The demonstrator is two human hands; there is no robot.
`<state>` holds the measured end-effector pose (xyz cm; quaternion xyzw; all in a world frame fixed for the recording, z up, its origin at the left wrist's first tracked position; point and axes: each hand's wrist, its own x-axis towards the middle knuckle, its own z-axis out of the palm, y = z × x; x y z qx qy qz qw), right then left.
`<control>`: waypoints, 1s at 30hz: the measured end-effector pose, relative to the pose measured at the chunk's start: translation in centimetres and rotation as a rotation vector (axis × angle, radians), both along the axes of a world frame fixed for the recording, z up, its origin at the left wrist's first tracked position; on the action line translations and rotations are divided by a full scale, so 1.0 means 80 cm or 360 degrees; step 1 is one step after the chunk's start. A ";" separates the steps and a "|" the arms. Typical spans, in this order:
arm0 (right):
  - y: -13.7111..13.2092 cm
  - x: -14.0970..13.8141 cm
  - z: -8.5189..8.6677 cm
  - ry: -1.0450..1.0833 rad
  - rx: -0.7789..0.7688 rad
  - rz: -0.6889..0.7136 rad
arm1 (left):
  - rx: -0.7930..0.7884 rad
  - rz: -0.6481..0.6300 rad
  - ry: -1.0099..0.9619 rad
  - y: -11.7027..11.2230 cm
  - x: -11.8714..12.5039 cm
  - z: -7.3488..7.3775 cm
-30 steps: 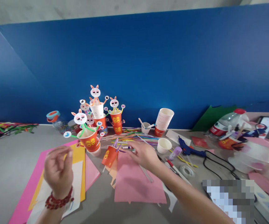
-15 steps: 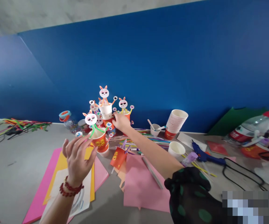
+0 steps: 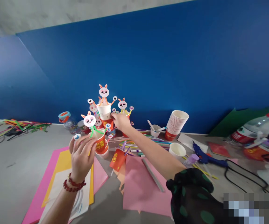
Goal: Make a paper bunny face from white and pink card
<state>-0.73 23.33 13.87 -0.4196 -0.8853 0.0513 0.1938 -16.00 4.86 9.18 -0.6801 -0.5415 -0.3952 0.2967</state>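
Observation:
My left hand (image 3: 84,152), with a red bead bracelet at the wrist, has its fingers and thumb around the left side of an orange paper cup (image 3: 101,143). A paper rabbit head (image 3: 89,120) on green pipe-cleaner limbs stands in that cup, which sits on another cup. Farther back, my right hand (image 3: 121,122) grips the right side of a paper cup (image 3: 104,115) that bears an orange-limbed rabbit (image 3: 104,92). Its fingertips are partly hidden behind the cup. Another rabbit cup (image 3: 124,115) stands behind my right hand, and more rabbits are partly covered.
An orange cup (image 3: 118,159) with purple pipe cleaners leans near pink paper (image 3: 136,189). Rightward are a cup stack (image 3: 176,123), a white cup (image 3: 177,150), a blue glue gun (image 3: 201,155) with its cord and a large bottle (image 3: 246,130). Coloured sheets (image 3: 41,186) lie left; a blue wall rises behind.
My left hand has moved right and slightly up, closing its spread fingers around the front cup. My right hand has stayed at the rear cup. The view has shifted slightly.

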 end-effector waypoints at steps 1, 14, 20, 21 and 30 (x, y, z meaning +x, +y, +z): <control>-0.001 0.000 0.003 -0.0004 0.0012 -0.0002 | -0.0001 0.0001 -0.0005 0.000 -0.001 0.000; 0.011 0.003 0.044 0.0084 0.0196 0.0038 | -0.0032 -0.0030 -0.0044 -0.004 -0.004 -0.001; 0.013 0.003 0.046 0.0124 0.0249 0.0044 | -0.0020 -0.0048 -0.0031 -0.005 -0.005 0.000; 0.013 0.003 0.047 0.0131 0.0258 0.0048 | -0.0021 -0.0048 -0.0031 -0.005 -0.005 0.000; 0.002 0.001 0.064 0.0149 0.0346 0.0127 | -0.0018 -0.0041 -0.0031 -0.007 -0.008 -0.004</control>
